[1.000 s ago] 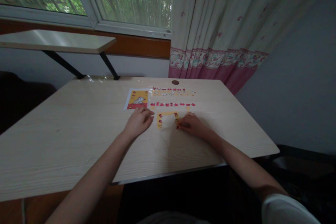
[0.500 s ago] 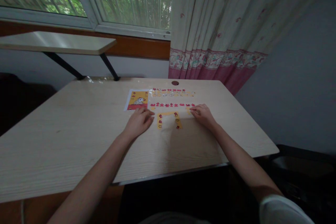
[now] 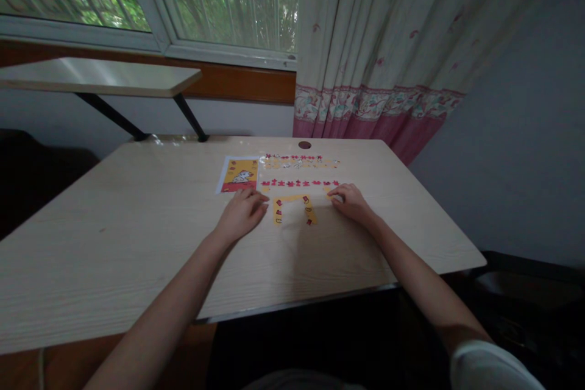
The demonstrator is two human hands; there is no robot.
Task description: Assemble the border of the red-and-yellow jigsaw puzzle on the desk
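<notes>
Right hand (image 3: pixel 351 201) has left the half-built puzzle frame (image 3: pixel 293 207) and now sits at the right end of the near row of pieces (image 3: pixel 299 183), fingertips down on the table (image 3: pixel 137 237). I cannot tell whether it pinches a piece. Left hand (image 3: pixel 242 212) lies palm down beside the frame's left corner, fingers loose, nothing visible in it. It seems best to steady the frame with that hand, check the picture card (image 3: pixel 240 172), and lift one piece without nudging its neighbours.

Dim window daylight, soft focus, warped edges.
</notes>
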